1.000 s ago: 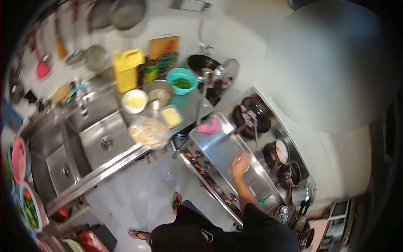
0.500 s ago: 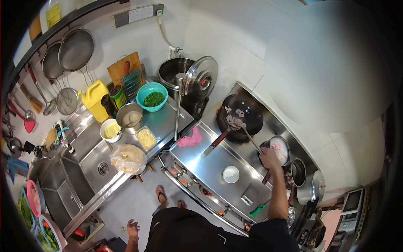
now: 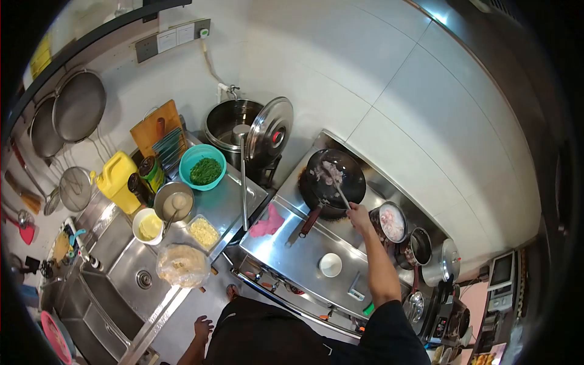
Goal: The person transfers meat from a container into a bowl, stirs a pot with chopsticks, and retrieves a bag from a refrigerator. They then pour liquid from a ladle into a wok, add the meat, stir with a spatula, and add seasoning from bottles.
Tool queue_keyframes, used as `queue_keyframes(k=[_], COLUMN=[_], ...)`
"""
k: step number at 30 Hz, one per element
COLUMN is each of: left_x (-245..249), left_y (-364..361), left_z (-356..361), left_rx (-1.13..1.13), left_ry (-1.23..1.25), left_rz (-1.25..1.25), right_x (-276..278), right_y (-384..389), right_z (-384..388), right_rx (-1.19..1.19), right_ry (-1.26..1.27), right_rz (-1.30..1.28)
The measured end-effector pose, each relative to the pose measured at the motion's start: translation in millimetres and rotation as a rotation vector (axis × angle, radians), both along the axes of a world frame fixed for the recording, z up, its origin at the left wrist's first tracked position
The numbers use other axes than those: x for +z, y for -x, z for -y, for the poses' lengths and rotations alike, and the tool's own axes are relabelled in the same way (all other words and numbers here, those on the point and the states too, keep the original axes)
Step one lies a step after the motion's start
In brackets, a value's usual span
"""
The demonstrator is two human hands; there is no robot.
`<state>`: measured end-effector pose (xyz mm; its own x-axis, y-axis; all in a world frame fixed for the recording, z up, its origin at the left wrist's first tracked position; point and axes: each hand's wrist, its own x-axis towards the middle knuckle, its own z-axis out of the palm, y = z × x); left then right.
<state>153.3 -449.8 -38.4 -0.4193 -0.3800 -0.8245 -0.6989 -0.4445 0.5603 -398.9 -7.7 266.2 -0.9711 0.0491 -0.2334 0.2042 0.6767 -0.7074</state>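
Observation:
My right hand [image 3: 360, 218] is closed around a long-handled metal cooking utensil [image 3: 345, 196]; its head is hidden among the meat. The utensil slants into a black wok [image 3: 351, 172] on the stove. Pale cooked meat pieces [image 3: 329, 174] lie at the wok's upper left, with small bits lower down. The wok's brown wooden handle [image 3: 311, 221] sticks out toward me, untouched. Just right of my right hand stands a pot [image 3: 391, 222] with pale pink pieces in liquid. My left hand [image 3: 203, 327] hangs low by my side, fingers apart, holding nothing.
A pink cloth [image 3: 267, 222] and a small white bowl [image 3: 331, 265] rest on the steel stove top. Left are a teal bowl of chopped greens [image 3: 205, 173], a tub of minced garlic [image 3: 203, 233] and a sink [image 3: 129, 267]. Small pans [image 3: 420, 246] stand right.
My right hand has pushed the utensil farther over the wok, moving the meat from the near side toward the far side. My view has shifted. My left hand stays low and open.

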Motion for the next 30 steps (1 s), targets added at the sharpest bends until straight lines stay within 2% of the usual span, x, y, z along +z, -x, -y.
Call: queue_keyframes(k=[3, 5, 7, 8, 10, 11, 13, 15, 17, 19, 20, 23, 24, 26, 29, 30], left_x=[-0.8, -1.4, -1.7, -3.9, -47.3, -62.5, -66.8, -74.5, -58.8, -10.9, 12.4, -60.7, -74.1, -86.1, -80.6, -69.9], left_y=[11.2, 8.2, 2.3, -2.4, -12.9, -14.3, -11.2, -8.9, 1.3, 26.9, 39.4, 17.2, 8.8, 1.0, -7.1, -7.5], left_z=[9.1, 10.9, 11.5, 12.7, 29.1, 32.4, 28.3, 25.9, 18.6, 1.0, -6.3, 10.3, 13.4, 13.3, 6.0, 1.5], left_rx=[0.008, -0.045, -0.149, -0.216, -0.581, -0.762, -0.735, -0.657, -0.499, -0.245, -0.186, -0.611, -0.625, -0.651, -0.580, -0.491], left_ry=[-0.063, 0.036, 0.191, 0.278, 0.392, 0.451, 0.449, 0.444, 0.383, 0.255, 0.232, 0.613, 0.637, 0.684, 0.535, 0.461], left_rz=[-0.006, -0.018, -0.042, -0.062, -0.010, 0.018, -0.016, -0.135, -0.133, -0.080, -0.074, -0.161, -0.185, -0.239, -0.134, -0.057], right_x=[8.8, 33.9, 97.0, 133.3, 185.1, 196.6, 195.6, 172.8, 117.2, 50.9, 36.0, 66.8, 109.8, 126.6, 143.4, 144.2], right_y=[-6.3, -16.8, -29.1, -34.9, -34.7, -30.7, -15.9, -4.3, 8.9, 19.7, 23.2, 23.6, 11.9, 29.3, 38.7, 39.2], right_z=[-32.2, -57.7, -48.8, -40.9, -36.0, -37.9, -45.3, -51.5, -54.2, -66.9, -72.1, -81.3, -68.2, -99.2, -122.0, -125.5], right_rx=[0.273, 0.403, 0.399, 0.339, 0.446, 0.503, 0.544, 0.570, 0.585, 0.492, 0.443, -0.049, -0.110, -0.160, -0.182, -0.180], right_ry=[-0.355, -0.581, -0.649, -0.603, -0.759, -0.835, -0.821, -0.777, -0.710, -0.576, -0.509, 0.021, 0.081, 0.162, 0.244, 0.265], right_rz=[-0.234, -0.303, -0.122, 0.031, 0.031, 0.032, 0.057, 0.060, 0.047, -0.176, -0.285, 0.181, 0.224, 0.373, 0.515, 0.554])
